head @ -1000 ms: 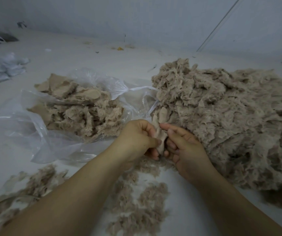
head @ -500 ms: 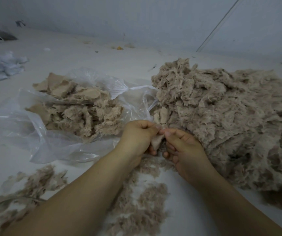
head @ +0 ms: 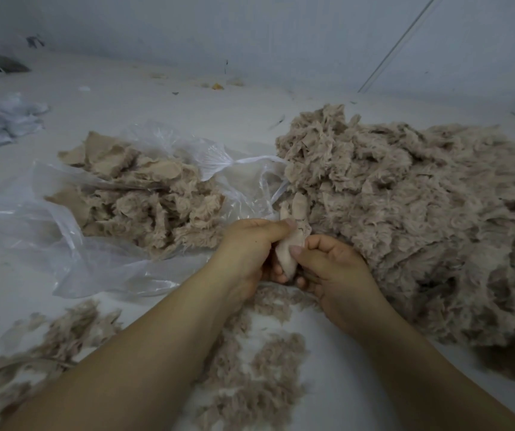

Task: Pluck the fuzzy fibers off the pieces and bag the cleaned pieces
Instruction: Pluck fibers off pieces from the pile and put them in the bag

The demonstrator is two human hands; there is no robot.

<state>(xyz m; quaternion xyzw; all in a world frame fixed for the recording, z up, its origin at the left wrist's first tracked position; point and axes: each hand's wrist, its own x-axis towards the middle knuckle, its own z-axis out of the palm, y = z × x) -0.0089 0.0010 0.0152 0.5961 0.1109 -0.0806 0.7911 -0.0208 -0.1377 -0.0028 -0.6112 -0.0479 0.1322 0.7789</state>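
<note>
While gripped by both hands (head: 293,259) — fuzzy piece (head: 289,253), beside bag (head: 63,219).

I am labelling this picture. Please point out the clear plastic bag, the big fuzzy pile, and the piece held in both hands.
clear plastic bag (head: 72,244), head view, bare front film.
big fuzzy pile (head: 405,197), head view, middle.
piece (head: 287,253), head view, smooth part between the thumbs.

I am seeing bare tabletop (head: 163,101) lying open beyond the bag (head: 63,219); the big fuzzy heap (head: 421,213) is blocking my right side.
</note>
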